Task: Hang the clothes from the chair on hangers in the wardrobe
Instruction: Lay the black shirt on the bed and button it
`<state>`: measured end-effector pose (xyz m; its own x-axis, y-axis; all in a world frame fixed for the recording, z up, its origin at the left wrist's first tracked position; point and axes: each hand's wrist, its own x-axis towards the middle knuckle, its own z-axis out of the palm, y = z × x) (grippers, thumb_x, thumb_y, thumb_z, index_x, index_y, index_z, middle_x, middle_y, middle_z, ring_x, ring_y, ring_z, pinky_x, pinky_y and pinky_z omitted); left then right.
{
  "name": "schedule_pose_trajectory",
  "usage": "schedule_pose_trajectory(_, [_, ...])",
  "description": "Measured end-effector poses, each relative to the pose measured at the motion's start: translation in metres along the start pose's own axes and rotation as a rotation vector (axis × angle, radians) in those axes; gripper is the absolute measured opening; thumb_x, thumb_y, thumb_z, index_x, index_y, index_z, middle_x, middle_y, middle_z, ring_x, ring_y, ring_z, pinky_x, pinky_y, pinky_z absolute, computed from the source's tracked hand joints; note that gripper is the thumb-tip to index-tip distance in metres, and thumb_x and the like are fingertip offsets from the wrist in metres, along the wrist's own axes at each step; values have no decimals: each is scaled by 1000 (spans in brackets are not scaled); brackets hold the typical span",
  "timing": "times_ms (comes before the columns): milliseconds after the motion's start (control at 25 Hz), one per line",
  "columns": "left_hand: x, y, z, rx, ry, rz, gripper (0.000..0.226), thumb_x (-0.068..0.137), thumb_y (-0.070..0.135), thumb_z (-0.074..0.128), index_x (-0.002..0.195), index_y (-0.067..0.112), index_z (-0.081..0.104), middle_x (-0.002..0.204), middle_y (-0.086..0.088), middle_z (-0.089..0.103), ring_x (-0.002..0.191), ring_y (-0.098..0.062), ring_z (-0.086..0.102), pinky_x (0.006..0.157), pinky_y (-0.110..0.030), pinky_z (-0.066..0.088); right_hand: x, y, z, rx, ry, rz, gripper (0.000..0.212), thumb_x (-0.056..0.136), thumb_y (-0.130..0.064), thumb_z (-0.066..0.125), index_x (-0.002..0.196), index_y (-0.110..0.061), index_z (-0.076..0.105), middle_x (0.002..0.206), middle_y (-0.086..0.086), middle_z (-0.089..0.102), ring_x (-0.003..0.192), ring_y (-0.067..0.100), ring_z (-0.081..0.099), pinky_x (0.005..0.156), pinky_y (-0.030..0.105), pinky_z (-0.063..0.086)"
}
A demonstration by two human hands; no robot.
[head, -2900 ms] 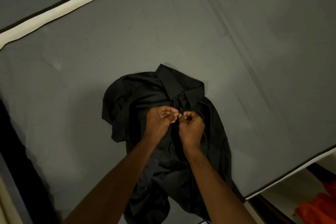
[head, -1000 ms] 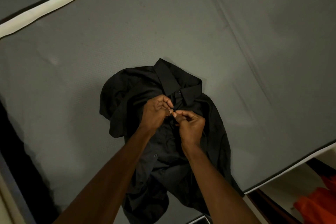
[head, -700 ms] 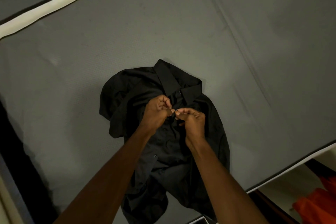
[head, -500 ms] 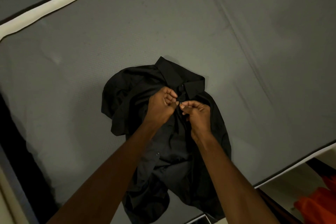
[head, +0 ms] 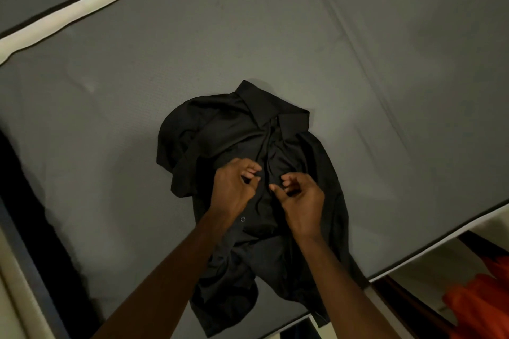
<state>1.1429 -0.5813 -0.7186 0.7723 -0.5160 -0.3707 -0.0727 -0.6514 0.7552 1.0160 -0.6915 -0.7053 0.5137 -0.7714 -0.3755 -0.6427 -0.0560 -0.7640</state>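
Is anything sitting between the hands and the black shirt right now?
Nothing visible does. The left hand and right hand are directly over the front of the black shirt, which lies alone on the grey mattress. No hanger or wardrobe is in view.

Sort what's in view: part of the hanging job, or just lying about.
Job:
black shirt, lying collar-up on the mattress
left hand and right hand, over its placket

Lying about:
grey mattress
orange cloth, lower right corner
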Motion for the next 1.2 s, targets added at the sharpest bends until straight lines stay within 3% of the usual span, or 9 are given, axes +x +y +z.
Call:
schedule_pose_trajectory(120, [-11,-6,7,80,-84,15,16,78,11,85,91,19,80,88,1,72,71,-5,63,74,-20,54,8,9,6,-120,-36,-69,35,69,-11,92,98,-15,74,97,-2,67,76,10,64,73,29,58])
schedule_pose_trajectory(240, [-11,-8,11,131,-60,28,13,80,3,80,84,16,78,82,-1,70,70,-10,63,71,-26,56,13,13,9,-145,-32,-52,28,69,-7,92,92,-10,76,91,0,69,76,12,65,77,31,59])
schedule_pose_trajectory(400, [-5,-9,12,145,-74,-75,18,78,5,82,77,18,70,72,6,66,64,-5,59,67,-26,55,15,12,4,210,14,221,18,70,-6,92,82,-5,79,79,8,76,75,21,73,82,37,62])
schedule_pose_trajectory(600, [-4,-1,4,96,-116,-68,12,75,4,77,73,12,69,66,3,67,61,-9,62,65,-24,53,9,9,-9,483,-14,321,16,78,2,83,92,-5,80,90,7,79,88,18,75,88,29,58])
schedule_pose_trajectory(760, [-11,4,-1,65,-90,-97,14,74,5,78,69,15,69,62,7,65,55,0,58,60,-15,47,0,11,-14,527,46,352,10,84,1,79,93,2,77,94,19,77,90,28,74,96,47,58])
schedule_pose_trajectory(840, [-14,8,-2,12,-75,-119,12,73,6,80,70,13,71,64,6,67,55,0,59,59,-11,46,-5,6,-15,518,13,325,7,84,1,79,91,3,76,92,23,75,83,27,71,91,48,58])
schedule_pose_trajectory(920, [-19,14,-4,-38,-68,-112,11,73,7,82,72,12,72,64,6,68,57,0,61,58,-13,49,-11,-3,-14,526,-31,309,7,83,2,79,89,4,75,84,20,74,76,22,69,82,41,60])
schedule_pose_trajectory(1040, [-24,15,-5,-133,-76,-113,10,73,10,82,74,16,74,64,4,70,59,-10,68,63,-29,60,-21,-13,-4,488,-31,320,9,85,-2,79,87,4,72,71,7,67,61,8,59,65,29,52])
schedule_pose_trajectory(1200, [-23,13,-3,-205,-61,-169,10,71,8,79,75,17,75,64,2,72,62,-18,72,68,-38,63,-28,-13,12,383,-41,296,25,88,-13,78,67,-17,64,62,-3,57,58,10,49,60,31,42])
